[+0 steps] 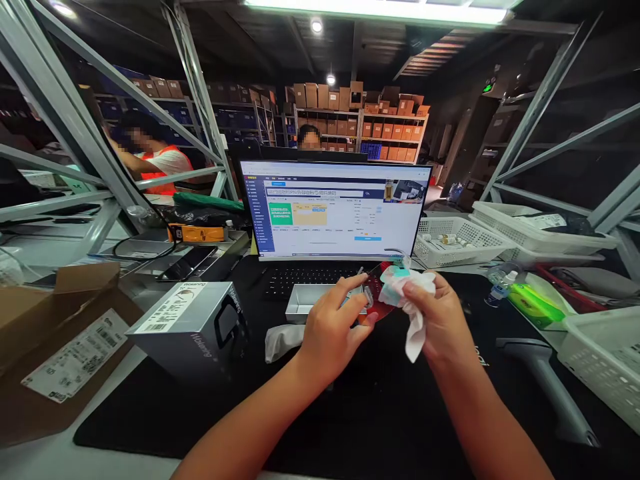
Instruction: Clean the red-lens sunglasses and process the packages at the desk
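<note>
My left hand (334,325) grips a small red, glossy object (374,298) above the black desk mat (380,393). My right hand (436,315) is closed on a crumpled white cloth (411,300) pressed against that red object; a strip of the cloth hangs down. A teal patch shows at the object's top. Just behind the hands lies a shallow grey tray (306,301) on the laptop's keyboard. The laptop (334,212) stands open with a lit screen.
A grey product box (193,320) and an open cardboard box (55,347) sit at left. White plastic baskets (463,241) stand at right, with a green item (536,303), a small bottle (497,287) and a grey scanner handle (547,383). Two people sit behind the shelving.
</note>
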Demonstrator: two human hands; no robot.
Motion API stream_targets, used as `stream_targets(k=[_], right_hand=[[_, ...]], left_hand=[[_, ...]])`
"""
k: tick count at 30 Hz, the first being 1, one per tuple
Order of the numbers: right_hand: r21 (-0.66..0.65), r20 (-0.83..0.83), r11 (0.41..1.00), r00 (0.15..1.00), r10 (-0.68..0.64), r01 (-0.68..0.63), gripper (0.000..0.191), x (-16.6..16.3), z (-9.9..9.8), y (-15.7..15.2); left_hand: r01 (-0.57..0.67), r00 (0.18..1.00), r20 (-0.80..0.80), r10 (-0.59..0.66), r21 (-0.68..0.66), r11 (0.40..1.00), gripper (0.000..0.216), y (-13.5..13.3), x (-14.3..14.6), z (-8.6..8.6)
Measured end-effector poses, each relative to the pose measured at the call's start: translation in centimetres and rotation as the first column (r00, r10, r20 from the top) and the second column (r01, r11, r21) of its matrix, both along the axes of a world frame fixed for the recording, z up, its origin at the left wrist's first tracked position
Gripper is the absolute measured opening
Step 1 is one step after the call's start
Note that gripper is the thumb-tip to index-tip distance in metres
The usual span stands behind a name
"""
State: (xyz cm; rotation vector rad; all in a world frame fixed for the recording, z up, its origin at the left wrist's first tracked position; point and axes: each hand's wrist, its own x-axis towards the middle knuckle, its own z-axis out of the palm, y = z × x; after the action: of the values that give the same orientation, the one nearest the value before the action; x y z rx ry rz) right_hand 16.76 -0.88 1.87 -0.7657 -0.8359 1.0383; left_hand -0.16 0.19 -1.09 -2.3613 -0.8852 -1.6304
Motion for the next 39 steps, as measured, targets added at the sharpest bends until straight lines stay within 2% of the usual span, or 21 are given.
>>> stream_targets(k=[2,4,7,9,12,15,18,21,23,26,28,30,32,35,37,39], right_hand=[[0.026,0.146,0.999,0.989,-0.025,0.022,0.034,-1.5,-1.0,-0.5],[0.096,0.283,0.991,0.952,-0.117,0.093,0.038,-2.9,-2.0,-1.0],[0.242,0.337,0.950,0.902,-0.271,0.195,0.044,-4.5,-3.1,-1.7],[0.273,0.302,0.939,0.908,-0.290,0.209,0.047,-5.1,-3.5,-2.0],[0.214,0.230,0.957,0.941,-0.246,0.198,0.054,-5.0,-3.4,-2.3],[0.094,0.110,0.986,0.983,-0.146,0.136,0.051,-3.6,-2.1,-2.1],[-0.011,-0.101,0.999,0.994,-0.045,0.044,0.044,-1.9,-0.2,-1.4],[-0.028,-0.190,0.999,0.981,-0.028,0.023,0.043,-1.7,0.2,-1.1],[0.002,-0.092,0.996,0.992,-0.090,0.090,0.037,-2.8,-0.9,-1.3],[0.100,0.152,0.973,0.963,-0.223,0.210,0.034,-4.7,-3.0,-1.9],[0.117,0.210,0.977,0.958,-0.197,0.176,0.036,-5.0,-3.4,-1.9],[0.067,0.115,0.994,0.989,-0.096,0.088,0.038,-4.1,-2.6,-1.4],[-0.010,-0.064,1.000,0.998,-0.003,0.002,0.037,-2.6,-1.2,-0.7],[-0.057,-0.227,0.998,0.974,0.025,-0.039,0.038,-1.3,0.0,-0.1],[-0.030,-0.184,0.999,0.983,-0.021,0.016,0.034,-1.9,-0.6,-0.2],[0.026,-0.028,0.994,0.994,-0.106,0.107,0.030,-3.4,-2.0,-0.6]], left_hand=[[-0.085,0.996,-0.009,0.086,0.085,0.993,0.009,0.0,-0.1,0.1],[-0.133,0.991,-0.016,0.136,0.150,0.980,0.007,0.0,-0.3,0.2],[-0.150,0.987,-0.021,0.158,0.223,0.963,0.009,0.1,-0.6,0.3],[-0.135,0.989,-0.019,0.144,0.262,0.956,0.008,0.2,-0.7,0.3],[-0.093,0.995,-0.011,0.102,0.310,0.946,0.009,0.3,-0.6,0.1],[-0.047,0.998,-0.016,0.057,0.355,0.934,0.011,0.2,-0.6,0.0],[-0.017,0.999,-0.030,0.032,0.405,0.914,0.013,0.0,-0.3,-0.1],[-0.062,0.997,-0.022,0.077,0.398,0.915,0.014,0.0,-0.1,-0.2],[-0.090,0.995,0.002,0.096,0.355,0.930,0.014,0.1,-0.2,-0.3],[-0.091,0.996,0.032,0.085,0.317,0.944,0.011,0.3,-0.5,-0.2],[-0.102,0.995,0.036,0.095,0.308,0.946,0.008,0.3,-0.6,-0.2],[-0.124,0.992,0.032,0.120,0.308,0.943,0.006,0.3,-0.5,-0.2],[-0.122,0.992,0.003,0.128,0.328,0.937,0.009,0.3,-0.1,-0.4],[-0.110,0.990,-0.045,0.132,0.335,0.936,0.016,0.3,0.4,-0.8],[-0.129,0.989,-0.035,0.146,0.300,0.945,0.012,0.3,0.5,-1.0],[-0.157,0.987,0.000,0.162,0.260,0.953,0.007,0.3,0.4,-0.9]])
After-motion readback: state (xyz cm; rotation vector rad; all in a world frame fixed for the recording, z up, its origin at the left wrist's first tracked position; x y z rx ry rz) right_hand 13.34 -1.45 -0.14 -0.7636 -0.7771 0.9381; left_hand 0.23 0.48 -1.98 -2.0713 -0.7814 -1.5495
